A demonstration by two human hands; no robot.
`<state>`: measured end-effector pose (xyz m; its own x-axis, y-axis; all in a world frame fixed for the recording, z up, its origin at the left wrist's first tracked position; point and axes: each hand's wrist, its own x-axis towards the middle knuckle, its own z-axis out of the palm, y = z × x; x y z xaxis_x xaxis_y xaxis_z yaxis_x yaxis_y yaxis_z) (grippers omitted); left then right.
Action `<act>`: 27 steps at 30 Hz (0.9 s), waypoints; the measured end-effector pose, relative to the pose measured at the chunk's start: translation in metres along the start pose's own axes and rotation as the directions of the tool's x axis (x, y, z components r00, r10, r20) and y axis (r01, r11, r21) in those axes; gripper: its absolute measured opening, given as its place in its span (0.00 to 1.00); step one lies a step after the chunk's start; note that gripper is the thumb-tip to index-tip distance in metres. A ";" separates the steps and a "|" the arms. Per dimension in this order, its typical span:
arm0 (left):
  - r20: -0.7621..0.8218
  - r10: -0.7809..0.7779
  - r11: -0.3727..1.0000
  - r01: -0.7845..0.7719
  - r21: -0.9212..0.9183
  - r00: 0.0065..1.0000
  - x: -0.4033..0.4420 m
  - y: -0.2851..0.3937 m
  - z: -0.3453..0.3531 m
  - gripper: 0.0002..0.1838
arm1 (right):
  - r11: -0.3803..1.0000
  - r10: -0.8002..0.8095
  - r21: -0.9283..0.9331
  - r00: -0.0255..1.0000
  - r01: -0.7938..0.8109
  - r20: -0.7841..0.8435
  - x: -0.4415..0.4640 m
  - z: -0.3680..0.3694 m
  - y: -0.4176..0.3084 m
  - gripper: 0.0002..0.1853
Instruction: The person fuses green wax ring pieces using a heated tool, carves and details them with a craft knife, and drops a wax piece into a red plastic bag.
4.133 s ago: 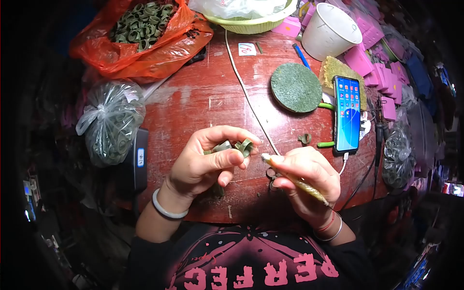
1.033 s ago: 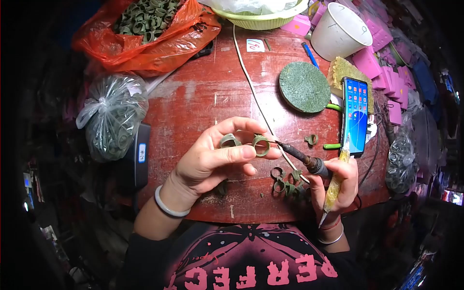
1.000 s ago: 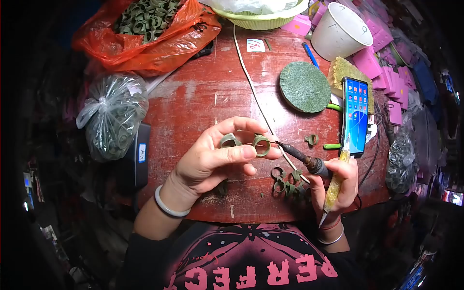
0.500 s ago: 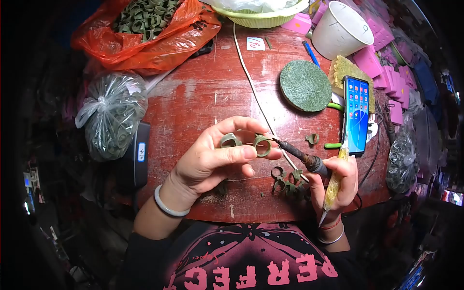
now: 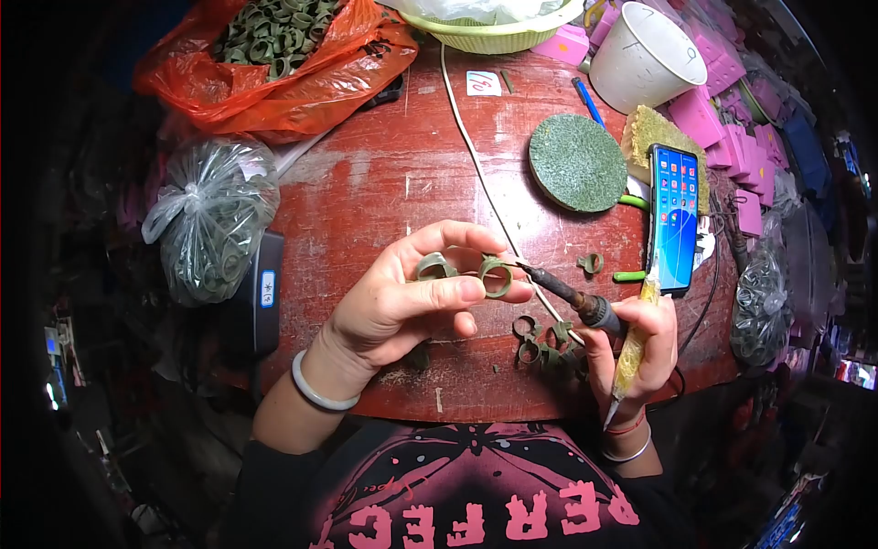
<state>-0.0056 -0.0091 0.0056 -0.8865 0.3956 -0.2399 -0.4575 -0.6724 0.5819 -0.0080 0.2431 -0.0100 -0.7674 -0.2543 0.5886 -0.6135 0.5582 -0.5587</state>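
Observation:
My left hand (image 5: 393, 297) is closed, pinching a green wax ring (image 5: 496, 276) between thumb and fingers. A second green ring (image 5: 435, 266) sits in the same hand, nearer the palm. In my right hand (image 5: 651, 343) is a soldering iron (image 5: 572, 295) with a dark handle, its thin tip at the upper right edge of the pinched ring. The same hand also keeps hold of a pointed tool wrapped in yellow (image 5: 630, 359), slanting between the fingers. Below the hands, several green rings (image 5: 540, 346) lie on the red table, and another ring (image 5: 592, 263) lies farther right.
Across the red table (image 5: 366, 192) runs a white cable (image 5: 471, 137). A green round pad (image 5: 578, 163), a phone (image 5: 674, 220) and a white bucket (image 5: 649, 57) stand right. Left are an orange bag of rings (image 5: 366, 73) and a knotted clear bag (image 5: 215, 229).

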 end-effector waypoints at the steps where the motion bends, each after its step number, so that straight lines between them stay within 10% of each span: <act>1: 0.009 0.002 1.000 -0.002 -0.003 1.000 0.000 0.000 0.000 0.20 | 1.000 -0.001 0.000 1.000 0.001 0.001 0.000 0.000 0.000 0.22; 27: -0.003 0.008 1.000 -0.008 0.026 1.000 0.001 -0.001 0.000 0.21 | 1.000 -0.022 0.016 1.000 0.022 0.003 0.001 0.000 -0.001 0.22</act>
<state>-0.0062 -0.0075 0.0046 -0.8904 0.3884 -0.2373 -0.4484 -0.6590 0.6039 -0.0082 0.2422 -0.0084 -0.7543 -0.2688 0.5990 -0.6331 0.5394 -0.5552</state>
